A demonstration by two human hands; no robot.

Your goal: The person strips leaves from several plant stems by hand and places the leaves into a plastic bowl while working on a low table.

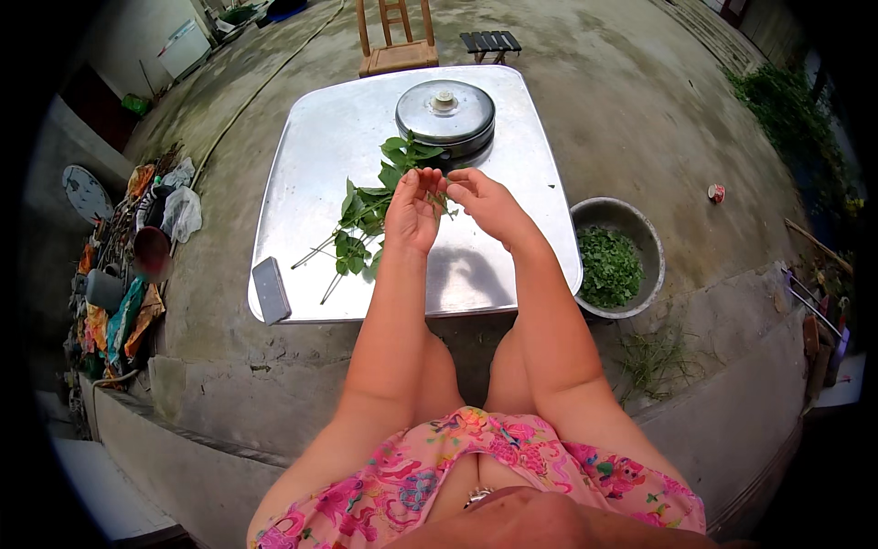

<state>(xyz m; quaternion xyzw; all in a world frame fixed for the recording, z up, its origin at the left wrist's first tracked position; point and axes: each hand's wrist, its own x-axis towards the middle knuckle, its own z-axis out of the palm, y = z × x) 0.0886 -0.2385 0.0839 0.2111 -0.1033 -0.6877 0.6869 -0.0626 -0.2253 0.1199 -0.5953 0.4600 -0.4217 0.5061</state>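
Note:
Both my hands are raised over a metal-topped table [480, 274], fingertips close together. My left hand [416, 209] has its palm turned up and its fingers curled near a green leafy stem; whether it grips the stem is unclear. My right hand [488, 206] bends its thumb and fingers towards the left one, and a thin bit of green shows beneath them. Leafy green stems [370, 206] lie to the left of my hands and partly behind them. Just beyond stands a round electric pan with a metal lid [444, 113]. A smartphone [271, 291] rests at the table's near left corner.
A metal basin [655, 240] holding picked green leaves [609, 266] stands right of the table. Stripped stalks [658, 364] litter the ground below it. A wooden chair [398, 58] and a small folding stool [491, 42] stand beyond the table. Bags and clutter [130, 274] line the left side.

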